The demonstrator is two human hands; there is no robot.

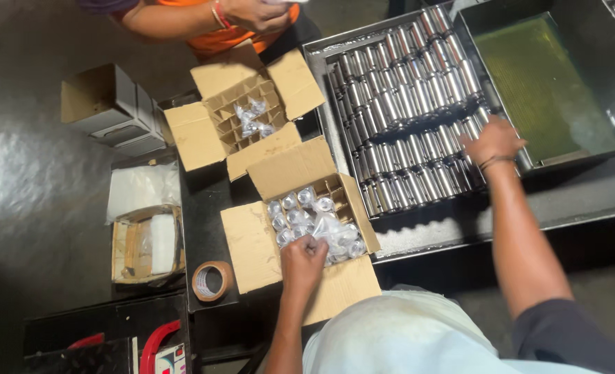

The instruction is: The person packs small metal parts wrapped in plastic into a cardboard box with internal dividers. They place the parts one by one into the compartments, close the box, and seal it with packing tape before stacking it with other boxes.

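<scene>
Reaching into the near carton point(252, 242), left hand point(302, 262) fingers pinch a wrapped cylinder point(321, 232); right hand point(491, 142) spreads over the tray's cylinders point(404, 104).

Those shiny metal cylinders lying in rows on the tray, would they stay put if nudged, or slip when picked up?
The metal cylinders are round and lie on their sides, so a loose one would probably roll; packed in tight rows, they likely brace each other. Their glossy surface suggests they may be slippery. The right hand rests on them; the left hand is in the nearer box.

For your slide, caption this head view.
Left hand in a carton of wrapped cylinders, right hand on a tray.
</scene>
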